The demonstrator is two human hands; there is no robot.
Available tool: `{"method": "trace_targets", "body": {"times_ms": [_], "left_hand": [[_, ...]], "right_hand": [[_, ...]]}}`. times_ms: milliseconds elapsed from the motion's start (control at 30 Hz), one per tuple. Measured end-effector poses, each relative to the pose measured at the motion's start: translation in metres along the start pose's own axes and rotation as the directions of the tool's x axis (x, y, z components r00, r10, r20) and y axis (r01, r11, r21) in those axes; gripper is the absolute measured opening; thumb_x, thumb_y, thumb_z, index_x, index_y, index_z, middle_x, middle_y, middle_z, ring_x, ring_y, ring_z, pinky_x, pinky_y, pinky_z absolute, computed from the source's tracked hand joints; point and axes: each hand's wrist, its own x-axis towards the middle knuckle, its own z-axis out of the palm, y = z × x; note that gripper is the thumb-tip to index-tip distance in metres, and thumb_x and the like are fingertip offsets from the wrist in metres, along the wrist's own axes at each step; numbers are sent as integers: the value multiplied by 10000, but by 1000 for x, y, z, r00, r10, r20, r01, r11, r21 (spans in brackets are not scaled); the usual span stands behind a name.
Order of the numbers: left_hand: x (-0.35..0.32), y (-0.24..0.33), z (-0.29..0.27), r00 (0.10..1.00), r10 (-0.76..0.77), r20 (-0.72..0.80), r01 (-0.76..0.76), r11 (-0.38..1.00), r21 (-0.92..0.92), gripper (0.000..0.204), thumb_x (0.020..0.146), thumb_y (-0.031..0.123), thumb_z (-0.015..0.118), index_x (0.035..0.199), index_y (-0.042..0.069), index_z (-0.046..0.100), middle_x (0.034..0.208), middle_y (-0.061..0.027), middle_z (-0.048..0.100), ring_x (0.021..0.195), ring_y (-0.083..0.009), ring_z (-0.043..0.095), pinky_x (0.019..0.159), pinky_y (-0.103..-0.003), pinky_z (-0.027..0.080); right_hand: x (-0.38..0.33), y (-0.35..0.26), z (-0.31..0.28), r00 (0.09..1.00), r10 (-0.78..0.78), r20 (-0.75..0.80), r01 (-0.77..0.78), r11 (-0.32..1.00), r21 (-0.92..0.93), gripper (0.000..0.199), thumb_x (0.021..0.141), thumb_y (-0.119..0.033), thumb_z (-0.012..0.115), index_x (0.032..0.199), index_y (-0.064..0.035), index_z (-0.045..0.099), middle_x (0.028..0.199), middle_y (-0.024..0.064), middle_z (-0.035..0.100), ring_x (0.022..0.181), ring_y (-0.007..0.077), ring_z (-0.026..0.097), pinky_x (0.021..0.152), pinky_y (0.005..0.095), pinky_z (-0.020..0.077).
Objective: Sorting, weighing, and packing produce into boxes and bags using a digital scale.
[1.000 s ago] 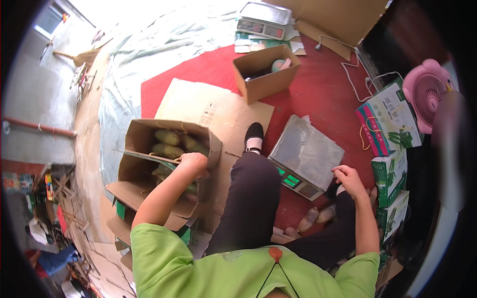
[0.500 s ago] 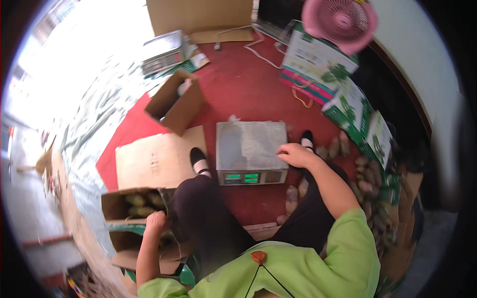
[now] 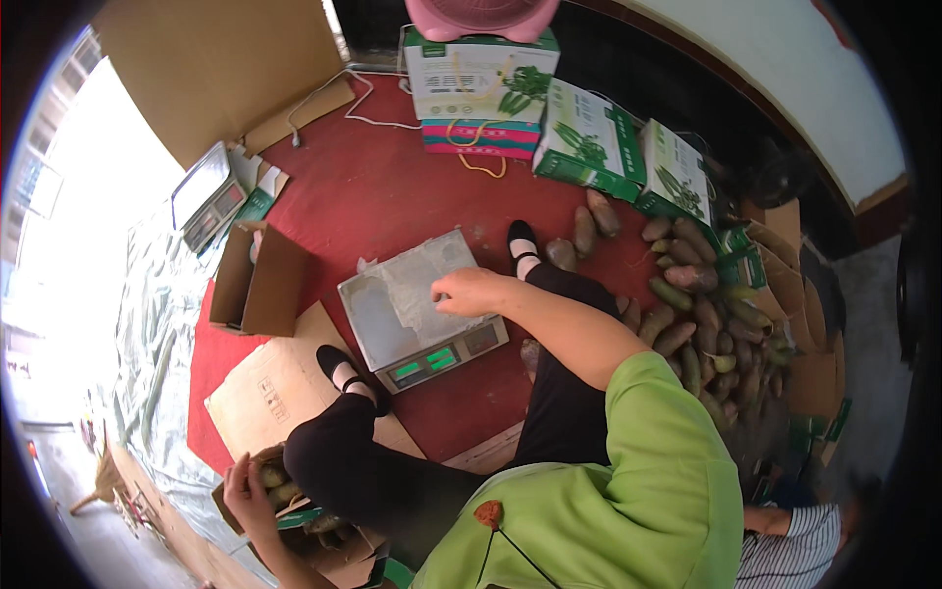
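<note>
Scale has our right hand resting loosely curled on its pan, while our left hand grips the near-left box; seems we're mid-weighing, produce next.

A: What can't you make out, lower left of the frame?

B: The left hand rests at the cardboard box, but the knee hides most of the box, and I cannot tell if the fingers grip anything.

A: And at the top edge?

B: The pink fan is cut off. The scale display is too small to read.
</note>
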Motion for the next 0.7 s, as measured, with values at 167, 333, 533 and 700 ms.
{"method": "trace_targets", "body": {"times_ms": [167, 333, 533, 700], "left_hand": [[13, 143, 29, 962, 259, 82, -261, 965, 14, 232, 809, -53, 552, 1025, -26, 631, 870, -126, 610, 836, -232, 606, 751, -316, 467], [12, 202, 102, 784, 453, 423, -500, 866, -1, 213, 764, 66, 631, 970, 26, 662, 862, -138, 624, 882, -310, 571, 832, -386, 427], [7, 186, 181, 593, 395, 701, -554, 832, 0, 280, 764, 152, 659, 1027, 57, 653, 878, -122, 628, 891, -305, 590, 837, -404, 435], [2, 161, 204, 513, 174, 841, -667, 697, 263, 390, 749, 221, 689, 1111, 92, 623, 925, -131, 625, 902, -323, 598, 793, -424, 469]], "right_hand": [[-7, -2, -8, 1000, 8, -13, -8, 1000, 14, 319, 817, -279, 559, 1064, -87, 620, 1017, 157, 639, 983, 313, 593, 848, 427, 458], [-23, 3, -20, 999, 42, -28, -41, 999, 36, 297, 820, -281, 588, 1063, -116, 628, 1066, 114, 636, 1029, 287, 585, 869, 411, 461], [-40, 14, -30, 996, 33, -79, -30, 999, 42, 318, 816, -291, 609, 1071, -102, 625, 1070, 125, 633, 1028, 293, 587, 862, 414, 465], [-44, 23, -29, 994, 23, -102, -20, 999, 35, 329, 813, -293, 601, 1083, -104, 610, 1037, 139, 637, 997, 299, 596, 856, 413, 461]]}}
